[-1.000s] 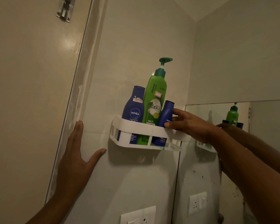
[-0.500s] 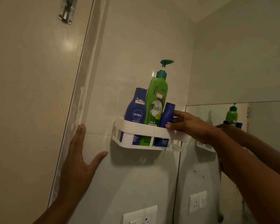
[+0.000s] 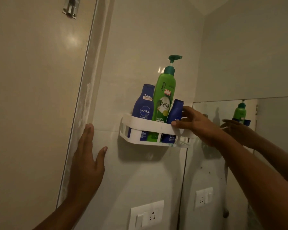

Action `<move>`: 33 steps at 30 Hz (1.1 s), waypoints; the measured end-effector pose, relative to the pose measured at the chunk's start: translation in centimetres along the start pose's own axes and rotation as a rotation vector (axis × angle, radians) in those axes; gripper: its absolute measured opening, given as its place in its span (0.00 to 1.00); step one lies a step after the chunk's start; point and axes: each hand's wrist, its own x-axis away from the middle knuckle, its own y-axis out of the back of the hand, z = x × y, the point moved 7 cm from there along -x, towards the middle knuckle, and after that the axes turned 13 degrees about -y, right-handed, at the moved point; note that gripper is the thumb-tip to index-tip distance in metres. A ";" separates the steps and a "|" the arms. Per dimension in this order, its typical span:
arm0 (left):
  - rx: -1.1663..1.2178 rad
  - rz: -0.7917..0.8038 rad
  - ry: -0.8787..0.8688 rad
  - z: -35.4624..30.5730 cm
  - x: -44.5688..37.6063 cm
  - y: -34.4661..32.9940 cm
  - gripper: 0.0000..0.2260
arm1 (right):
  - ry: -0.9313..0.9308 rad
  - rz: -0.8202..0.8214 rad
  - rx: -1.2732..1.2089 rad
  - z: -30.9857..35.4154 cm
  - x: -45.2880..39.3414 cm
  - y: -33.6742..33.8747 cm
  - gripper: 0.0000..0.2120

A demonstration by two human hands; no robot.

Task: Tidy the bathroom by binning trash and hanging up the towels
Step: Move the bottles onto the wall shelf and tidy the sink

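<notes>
A white wall shelf (image 3: 140, 124) holds a large blue Nivea bottle (image 3: 145, 103), a tall green Vatika pump bottle (image 3: 165, 97) and a small blue Nivea bottle (image 3: 175, 112). My right hand (image 3: 194, 123) reaches in from the right and holds the small blue bottle, thumb at its front over the shelf rim and fingers on its right side. My left hand (image 3: 86, 156) rests flat on the tiled wall beside the door frame, fingers straight. No trash or towel is in view.
A door (image 3: 32, 97) with a metal latch (image 3: 71, 7) fills the left. A mirror (image 3: 256, 146) on the right wall reflects the shelf and my arm. A switch and socket plate (image 3: 146, 214) sits below the shelf.
Both hands stay almost where they were. The shelf and bottles sit a little lower and further right in the picture as the view shifts.
</notes>
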 end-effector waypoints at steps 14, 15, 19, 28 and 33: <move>0.270 0.643 -0.221 -7.1 15.7 -8.4 0.12 | -0.309 -0.706 -0.119 -26.2 16.5 -6.2 0.15; 0.317 0.692 -0.170 -6.8 17.9 -9.3 0.11 | -0.399 -0.667 -0.139 -28.7 18.0 -7.2 0.15; 0.518 0.846 0.193 -5.5 27.8 -12.6 0.11 | -0.661 -0.629 -0.130 -36.4 24.4 -10.2 0.10; 0.570 1.270 0.520 -4.1 43.8 -18.0 0.18 | -0.937 -0.504 -0.018 -41.4 31.4 -15.0 0.09; 0.610 1.533 0.490 -5.5 48.9 -19.6 0.17 | -1.028 -0.372 0.181 -43.0 31.8 -18.5 0.04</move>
